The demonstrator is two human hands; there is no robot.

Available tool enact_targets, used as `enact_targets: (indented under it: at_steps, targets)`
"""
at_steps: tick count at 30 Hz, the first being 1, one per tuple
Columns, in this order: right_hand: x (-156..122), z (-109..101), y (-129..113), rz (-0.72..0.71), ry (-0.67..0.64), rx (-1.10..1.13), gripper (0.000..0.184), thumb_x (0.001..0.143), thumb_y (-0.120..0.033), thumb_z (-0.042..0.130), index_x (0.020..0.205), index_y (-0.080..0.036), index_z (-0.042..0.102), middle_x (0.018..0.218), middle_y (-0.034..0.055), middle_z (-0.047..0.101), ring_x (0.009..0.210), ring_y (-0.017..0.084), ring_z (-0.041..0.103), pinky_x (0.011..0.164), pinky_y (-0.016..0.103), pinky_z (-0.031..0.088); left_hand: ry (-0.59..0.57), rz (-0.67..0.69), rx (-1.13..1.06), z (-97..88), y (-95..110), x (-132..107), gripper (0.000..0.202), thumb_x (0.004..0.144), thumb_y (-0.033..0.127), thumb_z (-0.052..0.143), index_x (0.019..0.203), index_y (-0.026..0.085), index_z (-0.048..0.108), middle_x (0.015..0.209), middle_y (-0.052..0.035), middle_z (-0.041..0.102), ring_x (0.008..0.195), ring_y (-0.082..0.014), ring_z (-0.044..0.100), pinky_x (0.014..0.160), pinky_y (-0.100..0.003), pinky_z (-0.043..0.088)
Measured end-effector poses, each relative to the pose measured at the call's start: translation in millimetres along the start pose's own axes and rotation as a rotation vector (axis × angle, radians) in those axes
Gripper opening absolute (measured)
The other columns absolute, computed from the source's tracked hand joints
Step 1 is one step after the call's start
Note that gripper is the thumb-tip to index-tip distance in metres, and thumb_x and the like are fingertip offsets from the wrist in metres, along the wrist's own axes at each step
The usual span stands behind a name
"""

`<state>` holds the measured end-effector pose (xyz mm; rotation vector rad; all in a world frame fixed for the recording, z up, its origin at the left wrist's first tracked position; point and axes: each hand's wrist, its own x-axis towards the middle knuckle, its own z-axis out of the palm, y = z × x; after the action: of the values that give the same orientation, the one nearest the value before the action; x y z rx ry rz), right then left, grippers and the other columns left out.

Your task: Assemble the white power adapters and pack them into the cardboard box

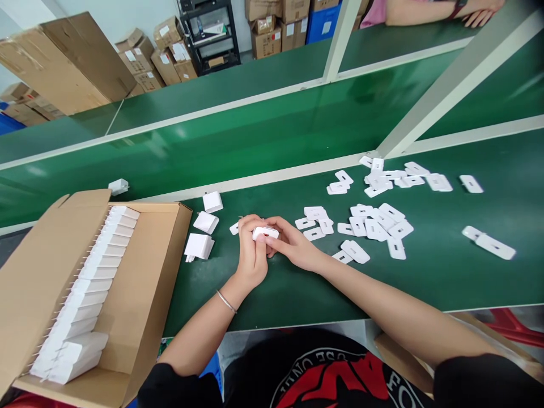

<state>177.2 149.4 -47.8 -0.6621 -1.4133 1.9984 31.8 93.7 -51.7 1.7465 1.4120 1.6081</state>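
Both my hands meet over the green table [297,294]. My left hand [251,252] and my right hand [289,243] are closed together on one small white charger [266,232], fingers pinched round it. Three more white chargers lie loose just left of my hands: one at the back [212,202], one in the middle [206,222] and one in front [198,247]. A scatter of flat white plastic pieces [374,226] lies to the right of my hands.
An open cardboard box [140,294] at the left holds a row of white chargers [89,289]. Another charger [118,186] sits on the conveyor belt [255,136]. White frame posts [429,102] cross the belt. Another person's arm [429,12] rests at the far side. Cartons [68,62] are stacked behind.
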Motion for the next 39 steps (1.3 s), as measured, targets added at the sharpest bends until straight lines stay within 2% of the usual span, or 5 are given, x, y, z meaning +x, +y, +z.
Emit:
enact_targets:
  at_steps: [8,18,27,30,39]
  targets:
    - [-1,0,2,0.014,0.052,0.057,0.057,0.096,-0.079,0.049,0.109,-0.024,0.054,0.089,-0.0002,0.063,0.072,0.016,0.064,0.073,0.036,0.06,-0.017,0.05,0.038,4.7,6,0,0.024,0.112,0.036,0.036,0.122,0.025,0.055,0.121,-0.0095,0.054,0.115,-0.0227,0.057,0.101,-0.043,0.05]
    - [-1,1,15,-0.058,0.053,-0.109,0.043,0.096,-0.057,0.07,0.12,-0.025,0.054,0.105,0.0028,0.066,0.085,0.016,0.064,0.073,0.033,0.06,0.041,-0.254,-0.171,-0.7,0,9,0.036,0.111,0.046,0.041,0.094,0.021,0.063,0.116,-0.0084,0.058,0.115,-0.0228,0.062,0.103,-0.042,0.051]
    - [-5,-13,0,-0.159,0.194,-0.299,0.038,0.104,-0.061,0.055,0.117,-0.026,0.059,0.093,0.0015,0.061,0.083,0.018,0.061,0.078,0.035,0.055,-0.287,-0.19,0.085,-15.6,3,13,0.04,0.11,0.051,0.042,0.134,0.025,0.06,0.124,-0.0099,0.064,0.116,-0.024,0.06,0.105,-0.04,0.048]
    - [-4,-15,0,-0.155,0.212,-0.262,0.052,0.109,-0.065,0.031,0.114,-0.024,0.063,0.082,0.0005,0.058,0.078,0.018,0.06,0.077,0.036,0.054,-0.274,-0.204,0.078,-12.8,4,10,0.04,0.112,0.049,0.038,0.133,0.024,0.06,0.123,-0.0098,0.065,0.114,-0.0236,0.06,0.104,-0.04,0.047]
    - [-3,-13,2,-0.119,0.194,-0.235,0.043,0.1,-0.063,0.058,0.121,-0.026,0.062,0.092,0.0013,0.059,0.085,0.019,0.062,0.078,0.035,0.061,-0.207,-0.271,-0.06,-12.0,2,10,0.058,0.113,0.052,0.017,0.13,0.025,0.065,0.129,-0.0097,0.067,0.12,-0.0246,0.061,0.107,-0.042,0.047]
